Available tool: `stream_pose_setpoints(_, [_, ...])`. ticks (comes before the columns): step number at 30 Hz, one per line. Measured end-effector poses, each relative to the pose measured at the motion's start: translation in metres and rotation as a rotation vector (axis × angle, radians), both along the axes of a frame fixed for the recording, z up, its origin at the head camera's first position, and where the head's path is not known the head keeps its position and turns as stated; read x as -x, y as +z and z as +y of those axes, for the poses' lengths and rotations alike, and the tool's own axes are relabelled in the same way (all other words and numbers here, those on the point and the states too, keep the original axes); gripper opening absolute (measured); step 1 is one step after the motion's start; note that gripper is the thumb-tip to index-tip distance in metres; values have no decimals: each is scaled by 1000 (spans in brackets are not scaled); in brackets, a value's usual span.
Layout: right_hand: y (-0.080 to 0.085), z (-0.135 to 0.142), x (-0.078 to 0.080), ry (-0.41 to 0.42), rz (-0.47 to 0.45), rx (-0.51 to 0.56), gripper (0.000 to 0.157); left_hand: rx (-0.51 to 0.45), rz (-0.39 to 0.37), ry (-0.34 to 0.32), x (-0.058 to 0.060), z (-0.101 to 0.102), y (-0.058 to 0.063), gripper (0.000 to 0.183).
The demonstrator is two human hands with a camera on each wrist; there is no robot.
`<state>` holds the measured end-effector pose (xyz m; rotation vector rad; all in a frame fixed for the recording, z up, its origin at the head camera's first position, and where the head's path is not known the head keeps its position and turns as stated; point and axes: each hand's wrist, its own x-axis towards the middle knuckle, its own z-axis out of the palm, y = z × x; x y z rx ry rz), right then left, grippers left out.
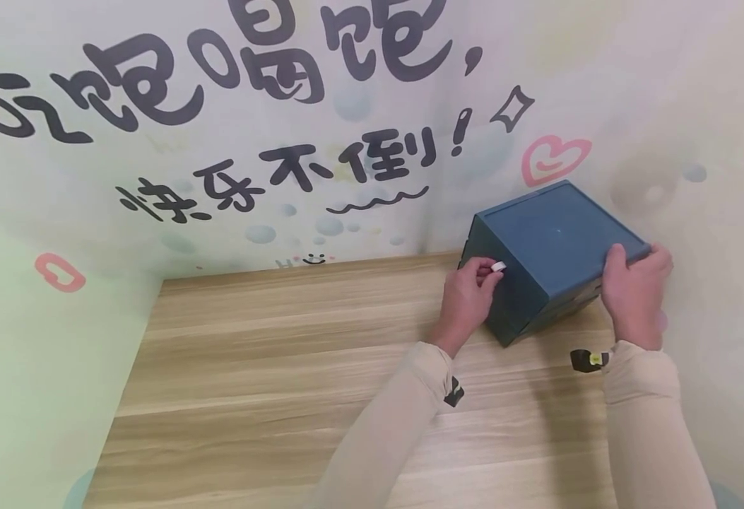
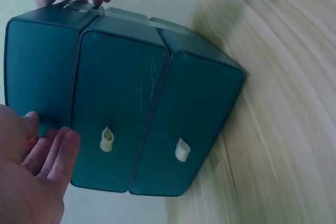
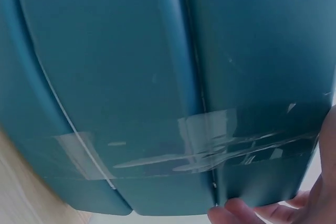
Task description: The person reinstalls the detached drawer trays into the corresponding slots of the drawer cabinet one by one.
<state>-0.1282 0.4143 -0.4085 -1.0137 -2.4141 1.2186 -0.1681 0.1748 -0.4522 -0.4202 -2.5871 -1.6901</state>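
Note:
A blue three-drawer box stands angled at the table's far right. My left hand pinches the small white knob on the top drawer; in the left wrist view the fingers hide that knob. Two more pale knobs, on the middle drawer and the bottom drawer, show there. All three drawer fronts sit flush. Gripping the box's right rear corner, my right hand has its thumb on the top edge and its fingers around the back.
Clear tape runs across the side of the box. The wood-grain table extends to the left. Behind it hangs a pale printed backdrop with black lettering, close to the box. Dark wrist devices protrude beside both cuffs.

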Motion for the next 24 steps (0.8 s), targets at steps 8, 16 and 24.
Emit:
stream_pose_setpoints(8, [15,-3,-1,32,-77,-78,82,1,43,10,8,-21,-4,26])
stream_pose_setpoints(16, [43,-21,-1,84,-43,-170,79,71,104,30,20,-54,6,33])
stream_pose_setpoints(24, [58,-70,7,190,216,-381,63,267,290,145,41,-89,17,35])
